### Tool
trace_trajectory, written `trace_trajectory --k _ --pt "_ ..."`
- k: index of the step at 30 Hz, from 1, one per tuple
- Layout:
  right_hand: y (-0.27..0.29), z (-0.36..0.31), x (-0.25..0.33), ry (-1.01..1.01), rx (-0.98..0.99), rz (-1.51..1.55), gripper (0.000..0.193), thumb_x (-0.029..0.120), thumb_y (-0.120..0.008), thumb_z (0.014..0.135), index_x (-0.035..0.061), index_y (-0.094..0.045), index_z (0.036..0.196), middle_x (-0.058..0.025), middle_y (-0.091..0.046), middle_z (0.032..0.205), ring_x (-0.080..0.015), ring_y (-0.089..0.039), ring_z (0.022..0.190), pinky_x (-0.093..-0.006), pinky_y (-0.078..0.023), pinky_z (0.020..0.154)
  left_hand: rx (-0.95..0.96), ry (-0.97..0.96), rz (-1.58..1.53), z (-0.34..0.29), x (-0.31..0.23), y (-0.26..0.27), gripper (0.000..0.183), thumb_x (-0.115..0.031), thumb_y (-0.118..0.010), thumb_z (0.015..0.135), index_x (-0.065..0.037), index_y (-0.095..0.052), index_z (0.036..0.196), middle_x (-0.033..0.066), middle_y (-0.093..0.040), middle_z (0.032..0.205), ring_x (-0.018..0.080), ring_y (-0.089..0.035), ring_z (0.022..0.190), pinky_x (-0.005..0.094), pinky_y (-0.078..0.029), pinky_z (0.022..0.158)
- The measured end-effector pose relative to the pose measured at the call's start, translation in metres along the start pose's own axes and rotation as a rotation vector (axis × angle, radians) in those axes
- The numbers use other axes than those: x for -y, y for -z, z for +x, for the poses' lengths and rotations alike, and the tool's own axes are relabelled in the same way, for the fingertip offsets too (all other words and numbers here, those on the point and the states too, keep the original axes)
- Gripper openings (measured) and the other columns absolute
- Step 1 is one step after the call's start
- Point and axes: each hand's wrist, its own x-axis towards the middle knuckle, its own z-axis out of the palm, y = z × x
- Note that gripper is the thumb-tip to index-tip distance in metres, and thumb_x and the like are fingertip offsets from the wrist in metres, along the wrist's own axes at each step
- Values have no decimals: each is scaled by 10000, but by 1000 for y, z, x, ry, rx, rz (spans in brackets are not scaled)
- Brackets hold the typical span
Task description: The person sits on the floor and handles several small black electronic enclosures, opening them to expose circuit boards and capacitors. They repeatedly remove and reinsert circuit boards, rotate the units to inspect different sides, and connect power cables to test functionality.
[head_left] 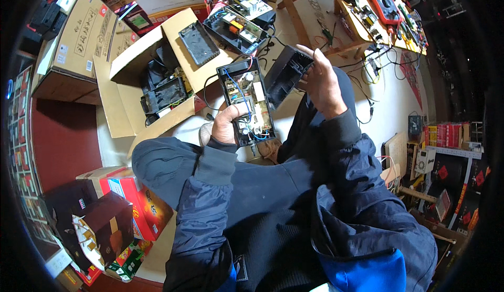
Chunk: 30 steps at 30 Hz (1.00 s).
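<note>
My left hand (pixel 227 124) is closed around the lower left side of an opened power adapter (pixel 258 100), a black plastic case with a circuit board, blue wires and capacitors showing inside. A black cord runs off its upper left side. Just to the right, my right hand (pixel 324 84) grips a black plastic cover (pixel 287 75) by its right edge, the hollow ribbed inside partly facing me. The cover is tilted and close beside the adapter; whether they touch I cannot tell. Both are held above my lap.
An open cardboard box (pixel 123 103) holding black electronic parts stands at left. Beyond lie another black cover (pixel 198 42) and an opened circuit-board case (pixel 236 29). A wooden stool (pixel 357 42) at the far right bears a red multimeter (pixel 382 2) and tools. Cables trail across the floor.
</note>
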Motion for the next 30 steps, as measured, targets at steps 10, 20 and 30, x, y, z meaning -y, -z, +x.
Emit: trace_trajectory --k 10,20,30 --pt "38 -11 44 -308 105 -537 506 410 -768 905 15 -731 1219 -65 -739 1071 -163 -673 976 -319 -543 900 -128 -81 157 -8 -11 -22 458 -104 -611 859 95 -639 1269 202 -750 1045 281 -756 866 385 -641 825" --pt "7 -43 9 429 -66 -409 803 100 -914 758 -54 -543 1454 -129 -543 1431 -224 -526 1347 -357 -415 1157 40 -284 -163 6 -17 -9 970 -558 -758 812 -74 -409 1578 191 -487 1560 360 -461 1450 678 -324 1220" --pt "-10 -53 -15 450 43 -1000 950 141 -815 716 -6 -394 1555 -233 -505 1465 -356 -500 1389 -408 -373 1210 -85 -313 -39 -5 -21 16 1022 -645 -790 796 1 -458 1514 214 -645 1348 393 -676 1202 628 -508 1095"
